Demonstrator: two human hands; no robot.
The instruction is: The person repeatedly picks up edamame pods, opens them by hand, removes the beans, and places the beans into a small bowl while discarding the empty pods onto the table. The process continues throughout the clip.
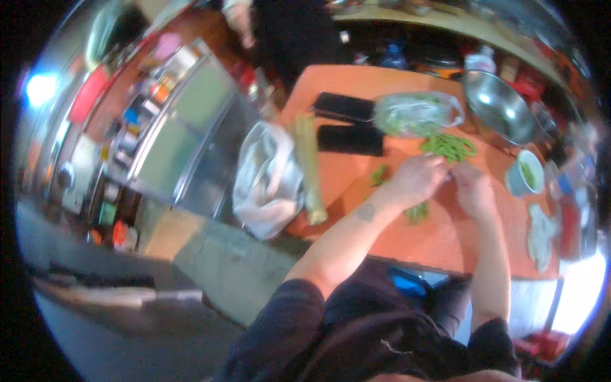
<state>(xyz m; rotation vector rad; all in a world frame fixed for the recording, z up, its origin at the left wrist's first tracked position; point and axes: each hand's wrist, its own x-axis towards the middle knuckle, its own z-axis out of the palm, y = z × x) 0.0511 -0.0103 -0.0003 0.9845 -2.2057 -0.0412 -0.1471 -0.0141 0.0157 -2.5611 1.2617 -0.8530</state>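
Over an orange tabletop (434, 248), my left hand (420, 175) and my right hand (472, 190) meet, fingertips bent inward and close together. Blur and the fingers hide whatever may be between them. Just beyond lies a heap of green bean or pea pods (449, 147). More green pieces (418, 213) rest beside my left wrist, and a few green scraps (379, 174) lie further left. To the right of my right hand, a pale cup-like bowl (511, 180) holds small green pieces.
Behind the pods sit a clear plastic bag of greens (413, 114) and a steel bowl (501, 107). Two dark flat objects (351, 140), pale stalks (309, 172) and a white bag (267, 181) are leftward. A crumpled pale item (540, 236) lies right. Another person (296, 38) stands across the table.
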